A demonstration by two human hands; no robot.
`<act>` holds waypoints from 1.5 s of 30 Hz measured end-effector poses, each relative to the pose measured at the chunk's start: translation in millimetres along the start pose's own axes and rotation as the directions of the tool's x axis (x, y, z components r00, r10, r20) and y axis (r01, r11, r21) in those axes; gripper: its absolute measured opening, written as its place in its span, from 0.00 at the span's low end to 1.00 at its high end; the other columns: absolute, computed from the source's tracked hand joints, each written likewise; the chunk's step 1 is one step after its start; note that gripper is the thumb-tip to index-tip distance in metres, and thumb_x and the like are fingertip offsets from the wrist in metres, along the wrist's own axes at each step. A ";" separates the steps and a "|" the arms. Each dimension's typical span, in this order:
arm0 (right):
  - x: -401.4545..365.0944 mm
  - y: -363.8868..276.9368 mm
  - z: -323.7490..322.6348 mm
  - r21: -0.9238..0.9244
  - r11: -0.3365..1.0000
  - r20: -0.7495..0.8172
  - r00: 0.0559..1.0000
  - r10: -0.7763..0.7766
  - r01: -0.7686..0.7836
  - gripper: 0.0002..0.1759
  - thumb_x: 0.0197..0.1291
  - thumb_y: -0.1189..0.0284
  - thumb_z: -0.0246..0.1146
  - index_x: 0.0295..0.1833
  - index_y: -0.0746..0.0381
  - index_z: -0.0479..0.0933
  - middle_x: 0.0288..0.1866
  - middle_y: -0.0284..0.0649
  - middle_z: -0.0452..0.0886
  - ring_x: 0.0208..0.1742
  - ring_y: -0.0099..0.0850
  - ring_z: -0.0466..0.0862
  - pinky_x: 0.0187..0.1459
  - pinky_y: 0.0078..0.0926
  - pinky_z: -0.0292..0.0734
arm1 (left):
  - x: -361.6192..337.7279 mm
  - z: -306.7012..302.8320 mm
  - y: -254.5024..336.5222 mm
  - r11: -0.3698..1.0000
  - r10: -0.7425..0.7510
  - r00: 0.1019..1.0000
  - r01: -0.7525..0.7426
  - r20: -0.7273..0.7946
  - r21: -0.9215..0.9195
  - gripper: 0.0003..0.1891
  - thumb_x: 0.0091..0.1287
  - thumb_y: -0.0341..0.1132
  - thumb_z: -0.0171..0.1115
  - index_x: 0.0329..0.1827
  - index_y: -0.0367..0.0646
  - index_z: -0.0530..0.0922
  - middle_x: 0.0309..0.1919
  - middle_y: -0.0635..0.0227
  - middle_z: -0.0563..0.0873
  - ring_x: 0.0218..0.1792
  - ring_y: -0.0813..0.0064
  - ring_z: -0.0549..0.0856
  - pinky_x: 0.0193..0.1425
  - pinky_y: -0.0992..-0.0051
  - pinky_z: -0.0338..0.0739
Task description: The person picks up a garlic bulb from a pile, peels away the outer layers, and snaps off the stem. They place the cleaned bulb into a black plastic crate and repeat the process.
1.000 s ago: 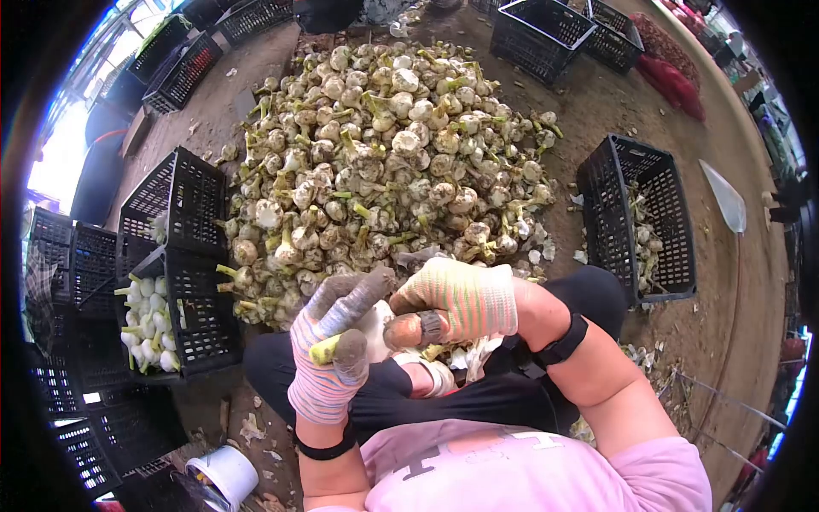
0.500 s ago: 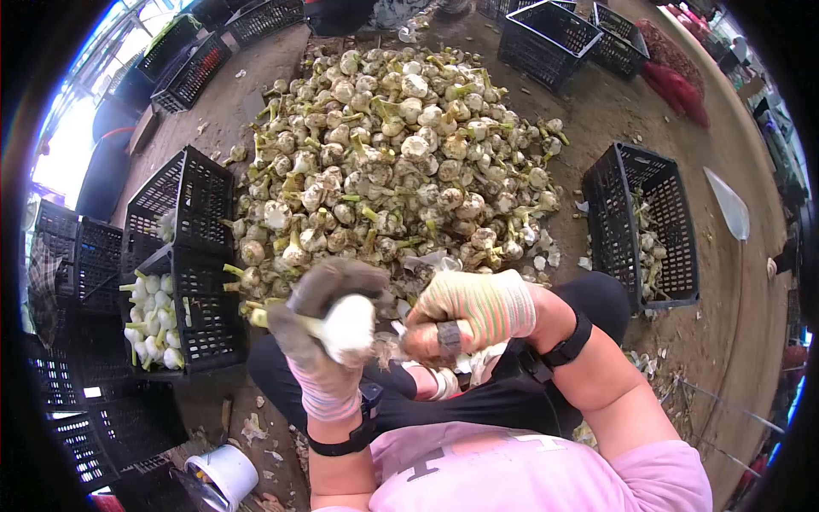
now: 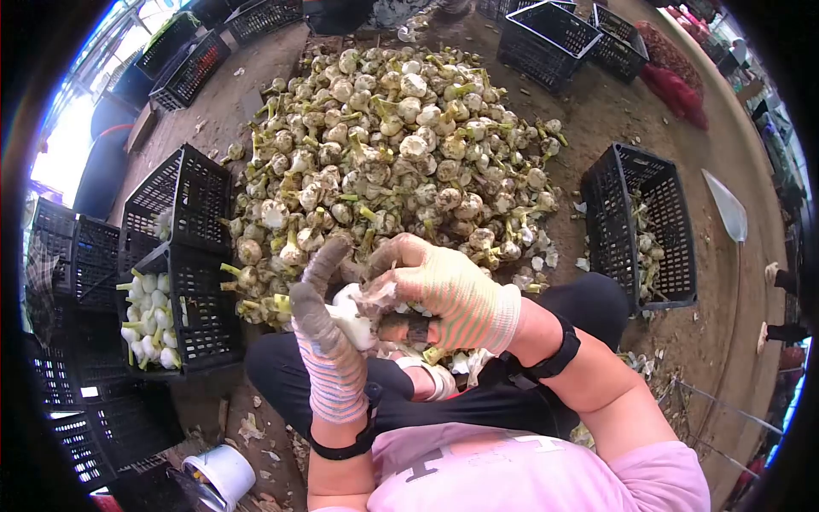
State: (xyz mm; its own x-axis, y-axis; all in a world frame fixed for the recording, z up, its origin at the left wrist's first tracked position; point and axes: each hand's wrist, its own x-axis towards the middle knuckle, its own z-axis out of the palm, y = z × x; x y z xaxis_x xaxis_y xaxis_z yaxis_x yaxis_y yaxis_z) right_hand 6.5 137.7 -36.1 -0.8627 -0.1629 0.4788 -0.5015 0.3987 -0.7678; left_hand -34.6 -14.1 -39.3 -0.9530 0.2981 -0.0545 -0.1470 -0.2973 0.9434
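My left hand [image 3: 328,320], in a striped glove with dirty fingers, grips a white garlic bulb [image 3: 352,322] above my lap. Pinched in the gloved fingers of my right hand [image 3: 448,294] is a papery flap of garlic skin [image 3: 378,294], at the bulb's right side. A dark band [image 3: 420,328] shows below the right fingers; what it is wrapped round is partly hidden. Just beyond both hands lies a large heap of unpeeled garlic [image 3: 392,162] with soil on the bulbs and cut green stems.
To the left, a black crate [image 3: 205,316] holds clean white garlic bulbs [image 3: 152,320]. On the right, another crate [image 3: 607,235] contains stems and scraps. A white bucket [image 3: 229,474] stands at lower left. More crates [image 3: 546,43] are at the back, and loose skins litter the ground.
My right hand has moved left and up against the bulb and taken hold of its skin. The bulb has tilted in my left hand, whose fingers are more upright.
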 end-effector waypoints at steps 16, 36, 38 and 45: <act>-1.9 -8.4 -3.5 0.512 0.724 0.015 0.847 0.531 -0.462 0.24 0.52 0.64 0.67 0.51 0.68 0.73 0.34 0.32 0.79 0.37 0.17 0.75 0.39 0.20 0.73 | 5.1 -7.3 -8.0 0.953 0.183 0.979 -0.198 0.087 0.227 0.44 0.60 0.71 0.44 0.60 0.35 0.68 0.39 0.68 0.76 0.37 0.78 0.77 0.42 0.78 0.74; -3.9 -2.6 8.7 0.628 0.526 0.178 0.764 0.621 -0.574 0.13 0.59 0.68 0.63 0.43 0.67 0.78 0.32 0.27 0.79 0.33 0.14 0.73 0.34 0.15 0.71 | 3.9 -10.7 9.2 0.867 -0.261 0.964 0.260 0.057 -0.425 0.33 0.60 0.61 0.58 0.56 0.40 0.70 0.41 0.66 0.80 0.41 0.76 0.81 0.38 0.76 0.80; -4.3 0.3 4.7 0.639 0.544 0.131 0.774 0.620 -0.544 0.12 0.59 0.69 0.63 0.44 0.67 0.77 0.31 0.26 0.77 0.33 0.13 0.72 0.34 0.15 0.70 | -1.4 -16.3 5.4 0.834 -0.207 0.968 0.252 0.144 -0.491 0.30 0.59 0.47 0.66 0.59 0.42 0.67 0.43 0.66 0.79 0.43 0.74 0.81 0.41 0.75 0.81; 1.2 0.4 -1.7 0.219 0.826 0.132 0.854 0.503 -0.519 0.19 0.51 0.61 0.69 0.40 0.65 0.78 0.30 0.31 0.79 0.33 0.14 0.74 0.35 0.17 0.73 | -5.6 -11.5 2.0 0.800 -0.047 0.962 -0.124 0.267 0.587 0.29 0.46 0.29 0.73 0.52 0.40 0.68 0.36 0.61 0.80 0.36 0.72 0.82 0.41 0.73 0.79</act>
State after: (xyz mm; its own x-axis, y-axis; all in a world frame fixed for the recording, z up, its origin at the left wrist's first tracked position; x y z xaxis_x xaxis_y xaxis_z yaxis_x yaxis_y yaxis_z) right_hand 5.4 139.2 -35.1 -0.9978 -0.0576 -0.0327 0.0195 0.2167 -0.9760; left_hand -32.6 -26.9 -40.9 -0.8394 0.5435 -0.0094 0.1562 0.2577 0.9535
